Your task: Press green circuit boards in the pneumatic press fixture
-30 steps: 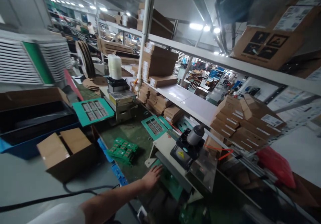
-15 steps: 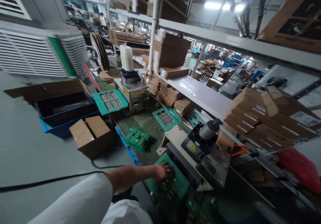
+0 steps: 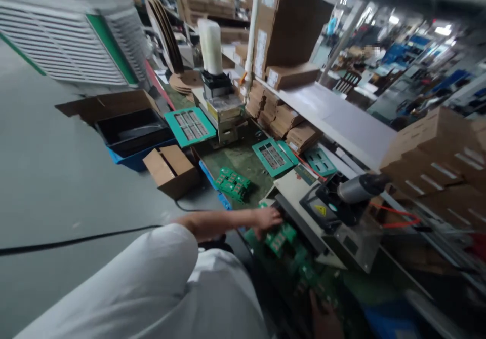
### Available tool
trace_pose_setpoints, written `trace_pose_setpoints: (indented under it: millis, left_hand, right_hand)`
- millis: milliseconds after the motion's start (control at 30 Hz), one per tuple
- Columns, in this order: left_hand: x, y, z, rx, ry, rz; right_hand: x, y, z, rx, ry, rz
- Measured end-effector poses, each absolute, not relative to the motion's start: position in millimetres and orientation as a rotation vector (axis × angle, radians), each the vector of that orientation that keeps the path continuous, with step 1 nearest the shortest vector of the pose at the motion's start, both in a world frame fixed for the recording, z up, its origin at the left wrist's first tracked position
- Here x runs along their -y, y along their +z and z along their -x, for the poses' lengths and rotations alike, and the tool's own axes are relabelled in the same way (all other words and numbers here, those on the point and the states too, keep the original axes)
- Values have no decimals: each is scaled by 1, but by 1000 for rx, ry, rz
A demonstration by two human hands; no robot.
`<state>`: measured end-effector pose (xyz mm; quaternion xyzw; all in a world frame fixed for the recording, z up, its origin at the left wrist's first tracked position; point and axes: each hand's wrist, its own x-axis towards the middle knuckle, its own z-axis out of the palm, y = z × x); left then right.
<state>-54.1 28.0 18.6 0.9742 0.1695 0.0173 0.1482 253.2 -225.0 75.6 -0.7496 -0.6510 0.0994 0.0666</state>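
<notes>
On the green bench under carton-stacked shelves, left hand touches green boards; both hands' grip unclear.

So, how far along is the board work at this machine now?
Looks done: a pile of small green boards lies on the bench. In hand: the left hand touches green board pieces at the front of the machine. Probably left: teal frames holding boards lie behind.

I make out no words; only a yellow warning triangle on the black machine head; the white carton labels are too blurred to read.
</notes>
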Motion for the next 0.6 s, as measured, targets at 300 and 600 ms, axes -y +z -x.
trace_pose_setpoints:
  millis: [300, 600]
  left_hand:
    - [-119, 3, 241, -1325, -357, -2409]
    - [-124, -29, 259, -1112, -85, -2487]
  right_hand:
    - [175, 45, -162, 1222, 498, 2785]
    - [109, 36, -97, 1316, 565, 2949]
